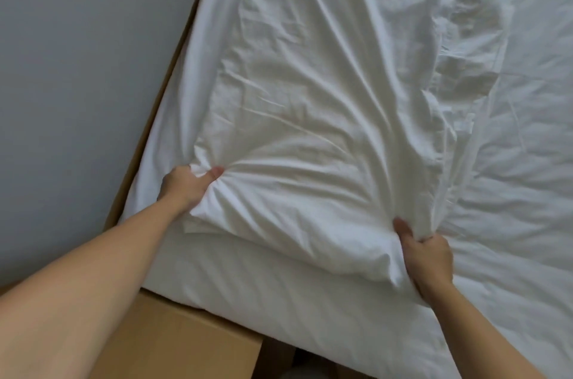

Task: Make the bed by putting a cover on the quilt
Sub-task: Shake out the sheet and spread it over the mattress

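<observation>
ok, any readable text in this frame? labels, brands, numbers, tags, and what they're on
None: no word, label, brand, number or sign shows.
Nothing on the white cover, gripped by the left hand and the right hand.
Nothing on the sheet under it, the wooden bed frame or the grey wall.

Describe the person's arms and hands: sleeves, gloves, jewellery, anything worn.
Both arms are bare as far as the view shows: no sleeve reaches the left forearm or the right forearm. The left hand and the right hand wear no gloves. No watch, bracelet or ring shows on the parts in view, though some fingers are hidden in fabric.
</observation>
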Demonstrator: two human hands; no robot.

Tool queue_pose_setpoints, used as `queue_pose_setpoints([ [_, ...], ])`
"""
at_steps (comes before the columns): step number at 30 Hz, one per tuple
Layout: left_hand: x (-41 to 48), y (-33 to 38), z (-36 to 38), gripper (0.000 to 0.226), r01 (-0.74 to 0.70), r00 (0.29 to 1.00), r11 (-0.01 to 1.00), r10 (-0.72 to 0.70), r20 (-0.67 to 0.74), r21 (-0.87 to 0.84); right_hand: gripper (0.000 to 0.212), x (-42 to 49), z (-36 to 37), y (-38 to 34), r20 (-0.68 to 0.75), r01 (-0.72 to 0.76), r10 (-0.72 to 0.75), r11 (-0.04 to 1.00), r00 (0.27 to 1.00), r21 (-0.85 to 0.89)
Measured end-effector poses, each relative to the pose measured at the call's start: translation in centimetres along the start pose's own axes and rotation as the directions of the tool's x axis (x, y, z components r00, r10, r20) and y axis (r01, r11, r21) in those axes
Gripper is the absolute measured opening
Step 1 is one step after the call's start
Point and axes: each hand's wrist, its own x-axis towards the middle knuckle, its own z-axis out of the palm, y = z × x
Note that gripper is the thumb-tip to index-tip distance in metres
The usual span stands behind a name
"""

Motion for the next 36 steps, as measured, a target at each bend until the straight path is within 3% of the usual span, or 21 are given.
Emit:
queue_pose_setpoints([
  [5, 0.6, -4.3, -3.9, 0.072, 0.016, 0.994, 0.995, -0.006, -0.105, 0.094, 0.042, -3.2, 3.4, 0.2, 0.133, 0.046, -0.044, 0.999, 0.99, -0.016],
  [8, 0.4, -6.3, -3.5, 0.082, 0.081, 0.994, 0.988, -0.071, -0.086, 0.13, 0.037, -4.3, 4.6, 1.0, 0.144, 0.029, -0.019, 0.997, 0.989, -0.067],
  [10, 0.1, -5.7, -2.6, 0.084, 0.115, 0.981, 0.982, -0.089, -0.17, 0.151, 0.037, -4.1, 4.4, 1.4, 0.15, 0.018, -0.006, 0.997, 0.989, -0.079],
  [11, -0.2, -5.2, -2.2, 0.087, 0.09, 0.965, 0.975, -0.035, -0.258, 0.203, 0.036, -3.9, 4.3, 1.7, 0.153, 0.009, 0.003, 0.997, 0.988, -0.075],
  [13, -1.3, -4.0, -0.6, 0.083, -0.126, 0.884, 0.899, 0.294, -0.364, 0.42, 0.041, -3.4, 4.3, 2.5, 0.136, -0.015, 0.025, 0.997, 0.99, -0.073],
  [15, -3.4, -2.2, 2.9, 0.081, -0.405, 0.799, 0.686, 0.587, -0.132, 0.604, 0.056, -3.2, 4.9, 3.2, 0.087, -0.041, 0.053, 0.991, 0.995, -0.131],
  [17, -6.5, 0.3, 7.7, 0.084, -0.463, 0.837, 0.575, 0.535, 0.118, 0.674, 0.066, -3.4, 5.5, 3.5, 0.056, -0.07, 0.084, 0.974, 0.995, -0.217],
  [20, -10.7, 3.1, 11.4, 0.085, -0.346, 0.929, 0.604, 0.327, 0.173, 0.718, 0.056, -4.6, 5.4, 2.7, 0.102, -0.128, 0.156, 0.962, 0.982, -0.24],
  [23, -13.8, 4.9, 10.5, 0.073, -0.419, 0.908, 0.615, 0.284, 0.308, 0.669, 0.04, -6.3, 2.9, 1.7, 0.173, -0.164, 0.209, 0.956, 0.962, -0.243],
  [26, -18.5, 8.1, 8.2, 0.056, -0.522, 0.832, 0.653, 0.248, 0.496, 0.549, 0.026, -8.4, -1.3, 0.4, 0.132, -0.056, 0.099, 0.952, 0.986, -0.301],
  [29, -25.0, 12.1, 6.0, 0.042, -0.632, 0.757, 0.628, 0.377, 0.534, 0.453, 0.019, -11.5, -7.2, -1.2, 0.043, 0.094, -0.085, 0.933, 0.995, -0.349],
  [36, -39.1, 18.9, 0.3, 0.042, -0.822, 0.569, 0.491, 0.697, 0.435, 0.289, 0.029, -20.6, -21.9, -2.8, 0.022, 0.344, -0.395, 0.767, 0.918, -0.542],
])
